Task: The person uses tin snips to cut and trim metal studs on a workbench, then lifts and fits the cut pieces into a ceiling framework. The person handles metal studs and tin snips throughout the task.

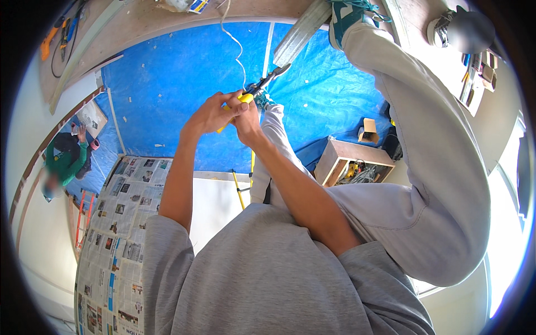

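In front of my chest, both hands meet around pliers with yellow handles and dark metal jaws. The jaws point up and to the right, away from me. My left hand is closed at the handles from the left. Against it, my right hand is closed on the handles from the right. A thin white cable comes down from the upper edge and reaches the pliers beside my fingers. Its lower end is hidden by my hands and the tool.
A blue tarp lies below. My right shoe is up near a grey plank. A wooden box holds coiled cables. At left are newspaper sheets, an orange ladder and another person in green.
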